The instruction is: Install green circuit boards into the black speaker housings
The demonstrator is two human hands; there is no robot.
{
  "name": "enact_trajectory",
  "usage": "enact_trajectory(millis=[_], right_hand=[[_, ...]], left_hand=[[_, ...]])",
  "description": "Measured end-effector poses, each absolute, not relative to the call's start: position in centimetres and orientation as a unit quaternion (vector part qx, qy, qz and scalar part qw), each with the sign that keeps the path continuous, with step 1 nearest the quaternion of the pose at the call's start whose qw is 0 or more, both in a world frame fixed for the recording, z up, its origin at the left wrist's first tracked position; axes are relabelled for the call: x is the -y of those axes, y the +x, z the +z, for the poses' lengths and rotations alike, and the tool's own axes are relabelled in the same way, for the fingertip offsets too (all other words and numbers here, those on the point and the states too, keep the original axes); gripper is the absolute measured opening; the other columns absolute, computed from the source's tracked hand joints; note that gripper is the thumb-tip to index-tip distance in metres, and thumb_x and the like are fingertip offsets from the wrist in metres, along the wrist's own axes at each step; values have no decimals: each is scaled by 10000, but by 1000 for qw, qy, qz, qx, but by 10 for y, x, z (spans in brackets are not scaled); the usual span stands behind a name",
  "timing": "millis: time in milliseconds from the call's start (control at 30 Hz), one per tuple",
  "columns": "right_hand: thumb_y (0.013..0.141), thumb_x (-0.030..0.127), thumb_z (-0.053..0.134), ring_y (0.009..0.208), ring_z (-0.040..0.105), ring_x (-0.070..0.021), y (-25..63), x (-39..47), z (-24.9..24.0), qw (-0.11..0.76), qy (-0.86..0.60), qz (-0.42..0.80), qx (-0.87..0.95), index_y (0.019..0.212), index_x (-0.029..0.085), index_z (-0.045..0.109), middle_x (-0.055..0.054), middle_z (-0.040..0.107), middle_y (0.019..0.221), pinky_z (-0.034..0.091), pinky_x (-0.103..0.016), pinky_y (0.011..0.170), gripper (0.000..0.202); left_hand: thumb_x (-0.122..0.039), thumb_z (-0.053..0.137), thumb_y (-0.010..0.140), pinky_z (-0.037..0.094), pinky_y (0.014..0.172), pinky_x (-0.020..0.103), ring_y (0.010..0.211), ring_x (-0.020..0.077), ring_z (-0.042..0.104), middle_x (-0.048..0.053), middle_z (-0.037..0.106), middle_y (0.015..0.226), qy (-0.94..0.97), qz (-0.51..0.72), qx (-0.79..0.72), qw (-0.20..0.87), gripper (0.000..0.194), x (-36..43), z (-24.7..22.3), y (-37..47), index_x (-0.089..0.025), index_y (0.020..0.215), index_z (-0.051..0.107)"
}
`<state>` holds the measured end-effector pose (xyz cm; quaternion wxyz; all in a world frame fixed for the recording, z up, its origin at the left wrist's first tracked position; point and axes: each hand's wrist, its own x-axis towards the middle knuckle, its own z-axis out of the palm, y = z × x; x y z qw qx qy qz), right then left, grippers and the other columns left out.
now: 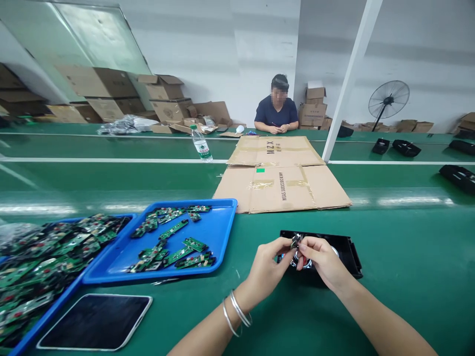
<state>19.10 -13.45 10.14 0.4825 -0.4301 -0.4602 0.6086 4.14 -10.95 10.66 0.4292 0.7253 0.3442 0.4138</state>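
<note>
At the near edge, a dark-screened tablet [94, 321] lies flat at the left, its pale rim just beside the wall of a blue bin [52, 312] heaped with green circuit boards [55, 267]. To the tablet's right, the left forearm comes in wearing silvery bangles [237, 311].

The left hand [265, 269] has thumb and fingers drawn together in a pinch on a small metallic part [296, 241]. The right hand [324, 262], fingers curled, grips the same part from the other side; its exact shape is too small to tell. The part is above the left half of a black casing [349, 254], whose right end and far edge show past the hands.

Green bench surface [256, 222] runs between that casing and the raised rim of a shallow blue tray [222, 237] to the left. Boards lie scattered in the tray, with strips of blue floor between them. More bench stretches right of the casing.

Beyond, flattened cardboard [282, 190] has its near edge behind the casing and its near left corner by the tray's far corner. A water bottle [201, 147] stands left of it, a white post [351, 79] rises at its right, and a seated person [276, 111] faces its far end.
</note>
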Motion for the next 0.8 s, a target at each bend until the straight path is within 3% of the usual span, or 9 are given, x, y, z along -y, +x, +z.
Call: enact_trajectory(millis=[100,167,233,333,400,500,667,800], right_hand=[[794,524,543,623,584,-150,198,134,110,431,-424,603,520,699,153,578,-34,633,637,429,-279,649,384],[857,490,454,723,599,-165,207,134,118,389,-441,563,580,814,157,609,-54,661,772,436,-288,696,369],[901,386,398,775,590,-167,220,133,125,339,-504,460,648,879,184,609,-47,658,858,423,-280,698,293],[875,191,404,747,568,-172,241,131,127,215,-615,246,717,813,197,618,-44,641,798,381,-265,653,223],[821,110,437,712,565,-177,254,130,124,125,-650,167,731,764,186,632,-59,634,752,356,-256,615,217],[747,31,458,649,567,-166,269,129,119,35,-662,142,736,767,181,658,-67,643,745,320,-238,555,251],[687,-21,451,662,588,-158,282,130,121,16,-625,168,762,877,222,681,-33,672,782,322,-222,552,384],[708,49,514,781,606,-173,282,122,122,61,-570,217,790,866,219,694,-21,685,838,383,-227,673,294]], left_hand=[[-196,621,741,541,712,276,806,180,652,57,688,867,681,375,-318,543,262,99,119,32,-172,999,587],[-188,646,707,539,740,281,868,190,640,68,676,944,697,335,-325,544,385,93,127,23,-179,1084,568],[-201,626,718,529,748,273,872,189,631,67,669,978,751,283,-342,489,323,91,135,11,-189,1041,612],[-210,568,758,507,636,228,716,162,635,38,690,861,804,206,-370,417,189,94,146,-2,-199,931,642],[-198,557,758,460,521,199,600,143,612,7,688,714,808,154,-366,436,136,98,150,-4,-199,878,621],[-212,577,749,411,452,187,531,132,592,1,682,622,765,74,-322,552,71,103,145,7,-189,816,574],[-308,610,759,472,550,211,677,149,646,81,699,810,585,67,-265,764,267,110,115,42,-166,952,492],[-344,634,748,521,666,262,752,149,644,59,654,893,504,212,-299,782,368,112,100,61,-177,1008,434]])
